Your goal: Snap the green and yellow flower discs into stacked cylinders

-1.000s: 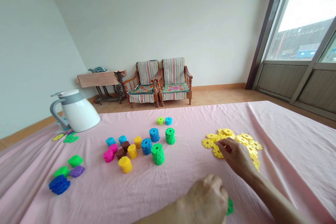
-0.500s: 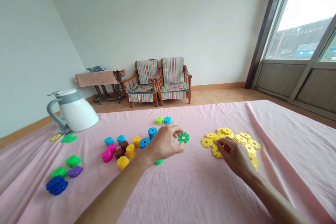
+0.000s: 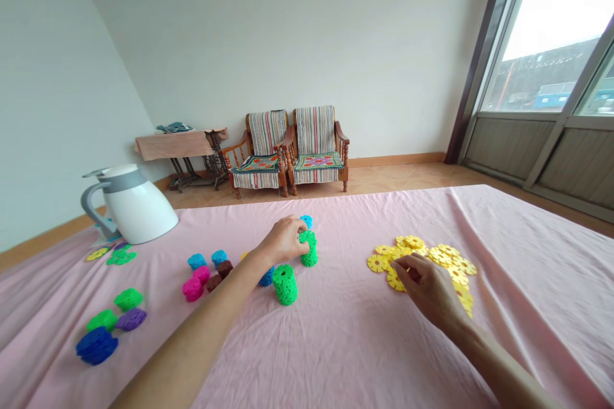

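Note:
My left hand [image 3: 284, 239] reaches over the middle of the table, its thumb and fingers closed on a green notched disc [image 3: 307, 237] at the top of a green stack [image 3: 309, 258]. A second green stack [image 3: 285, 286] stands nearer to me, below the wrist. On the right, my right hand [image 3: 425, 276] rests at a loose pile of yellow notched discs [image 3: 413, 241]. Its fingertips are pinched together; whatever may be between them is hidden. Behind the left fingers a light blue stack [image 3: 306, 222] shows in part.
Left of my forearm are pink [image 3: 192, 289], brown [image 3: 224, 268] and blue stacks. Dark blue [image 3: 96, 345], purple [image 3: 131, 319] and green stacks lie farther left. A white jug [image 3: 141, 208] stands at the back left on the pink cloth [image 3: 364, 345]. Two wooden chairs [image 3: 319, 163] are beyond.
My left hand has carried the green disc leftward from open space onto the green stack. The right hand has stayed at the yellow pile.

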The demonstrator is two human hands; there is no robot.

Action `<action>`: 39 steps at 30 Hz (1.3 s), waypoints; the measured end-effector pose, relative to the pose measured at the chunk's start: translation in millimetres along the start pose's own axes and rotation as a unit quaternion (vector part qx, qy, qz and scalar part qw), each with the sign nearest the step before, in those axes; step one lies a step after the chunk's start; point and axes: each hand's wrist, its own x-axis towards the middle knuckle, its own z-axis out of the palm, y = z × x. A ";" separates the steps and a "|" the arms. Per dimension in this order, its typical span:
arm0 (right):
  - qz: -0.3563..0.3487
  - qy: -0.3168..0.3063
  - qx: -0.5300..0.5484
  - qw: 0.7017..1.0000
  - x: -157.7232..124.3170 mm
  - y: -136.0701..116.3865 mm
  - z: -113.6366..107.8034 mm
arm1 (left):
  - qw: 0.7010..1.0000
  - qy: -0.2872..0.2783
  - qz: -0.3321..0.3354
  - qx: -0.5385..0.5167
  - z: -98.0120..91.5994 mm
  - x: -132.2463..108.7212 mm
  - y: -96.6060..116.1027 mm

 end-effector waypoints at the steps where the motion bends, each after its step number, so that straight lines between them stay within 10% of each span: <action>1: 0.003 -0.002 0.002 1.000 -0.1 -0.5 -0.5 | 1.000 -0.002 0.002 0.003 1.6 0.1 0.7; 21: -0.002 -0.026 0.031 0.999 -0.1 -17.2 1.7 | 0.997 0.001 -0.072 0.033 -1.3 -12.2 -10.7; 30: -0.102 -0.205 -0.064 0.971 41.6 -73.2 44.9 | 0.995 -0.037 -0.076 0.056 8.6 -12.8 -9.5; 39: -0.113 -0.227 -0.136 0.958 69.2 -86.0 82.7 | 0.994 -0.053 -0.075 0.059 18.3 -13.0 -13.1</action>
